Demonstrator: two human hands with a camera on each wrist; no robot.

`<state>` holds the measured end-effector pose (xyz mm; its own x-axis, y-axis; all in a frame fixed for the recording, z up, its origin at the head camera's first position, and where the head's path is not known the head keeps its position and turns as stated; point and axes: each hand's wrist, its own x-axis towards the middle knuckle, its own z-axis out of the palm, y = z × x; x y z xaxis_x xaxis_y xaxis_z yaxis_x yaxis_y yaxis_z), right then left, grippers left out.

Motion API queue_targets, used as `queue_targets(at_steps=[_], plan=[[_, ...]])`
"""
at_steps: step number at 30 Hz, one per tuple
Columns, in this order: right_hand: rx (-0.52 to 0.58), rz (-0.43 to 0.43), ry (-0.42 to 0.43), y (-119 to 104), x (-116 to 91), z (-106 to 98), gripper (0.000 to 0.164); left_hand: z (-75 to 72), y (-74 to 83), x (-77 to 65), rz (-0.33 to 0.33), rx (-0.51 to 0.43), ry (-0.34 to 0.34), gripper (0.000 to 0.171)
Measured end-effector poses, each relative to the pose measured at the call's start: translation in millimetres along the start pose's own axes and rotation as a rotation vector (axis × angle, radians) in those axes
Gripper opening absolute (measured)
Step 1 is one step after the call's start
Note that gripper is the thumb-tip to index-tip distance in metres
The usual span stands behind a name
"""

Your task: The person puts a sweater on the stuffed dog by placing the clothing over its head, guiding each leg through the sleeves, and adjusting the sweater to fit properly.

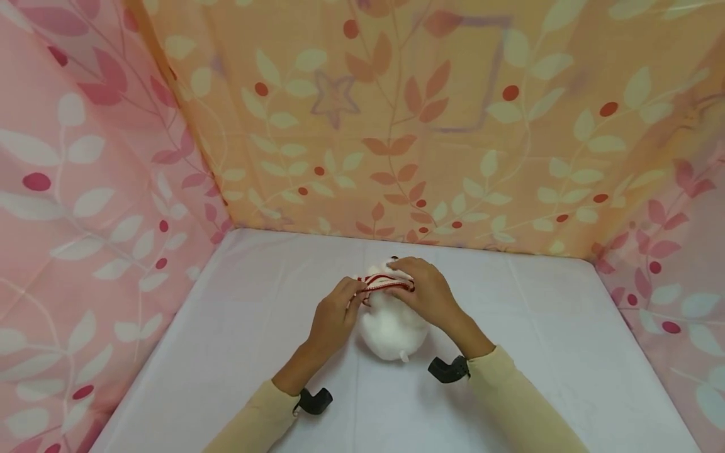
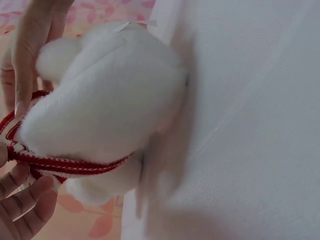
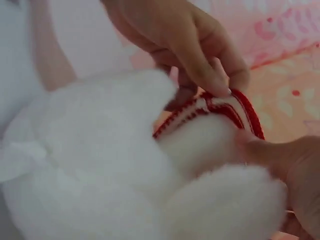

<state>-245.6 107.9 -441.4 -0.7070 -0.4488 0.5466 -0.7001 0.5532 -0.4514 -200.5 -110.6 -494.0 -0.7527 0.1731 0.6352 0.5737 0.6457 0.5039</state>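
A white plush toy (image 1: 393,327) sits on the white table with its back and small tail tag towards me. A red-and-white knitted band (image 1: 386,283) loops around the toy at its neck. On the left side, my left hand (image 1: 333,316) pinches the band between thumb and fingers. My right hand (image 1: 428,293) curls over the toy's head and holds the band's other side, with the thumb (image 3: 260,152) against the knit. In the left wrist view, the band (image 2: 75,165) runs under the toy's body. Both hands partly hide the toy's head.
A white cloth covers the table (image 1: 255,270). An orange leaf-patterned curtain (image 1: 362,126) hangs along the back edge, and pink ones (image 1: 96,239) flank both sides. Black wrist mounts (image 1: 447,370) jut out beneath the cream sleeves (image 1: 515,402).
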Motion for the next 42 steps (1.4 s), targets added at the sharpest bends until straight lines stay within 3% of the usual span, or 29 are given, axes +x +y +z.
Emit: queue_targets(at_steps=[3, 5, 9, 12, 17, 20, 25, 35, 39, 42], plan=[[0.084, 0.009, -0.124, 8, 4, 1, 0.037, 0.4, 1.5, -0.5, -0.009, -0.026, -0.015, 0.016], [0.102, 0.020, -0.157, 10, 6, 3, 0.032, 1.5, 2.6, 0.0, -0.018, -0.039, -0.024, 0.026], [0.121, 0.044, -0.155, 10, 9, 8, 0.026, 3.1, 4.4, 4.2, -0.039, 0.023, 0.008, 0.034], [0.130, 0.087, -0.152, 6, 12, 12, 0.023, 3.0, 5.4, 8.9, -0.030, 0.076, 0.066, 0.024], [0.124, 0.152, -0.131, 2, 14, 19, 0.018, 5.8, 8.1, 14.8, 0.032, 0.051, 0.096, 0.015], [0.118, 0.171, -0.121, 1, 14, 24, 0.017, 8.6, 9.5, 14.5, 0.036, 0.031, 0.092, 0.011], [0.111, 0.185, -0.109, 5, 14, 31, 0.017, 9.8, 9.7, 11.2, 0.047, -0.043, 0.081, 0.011], [-0.041, 0.205, -0.062, 4, 14, 46, 0.028, 12.9, 1.4, 8.0, 0.202, -0.284, -0.048, 0.017], [-0.039, 0.185, -0.087, 3, 15, 44, 0.023, 11.8, -3.0, 4.3, 0.180, -0.296, -0.059, 0.017], [0.008, 0.167, -0.122, 6, 16, 40, 0.025, 7.7, -6.7, 1.0, 0.146, -0.309, -0.012, 0.017]])
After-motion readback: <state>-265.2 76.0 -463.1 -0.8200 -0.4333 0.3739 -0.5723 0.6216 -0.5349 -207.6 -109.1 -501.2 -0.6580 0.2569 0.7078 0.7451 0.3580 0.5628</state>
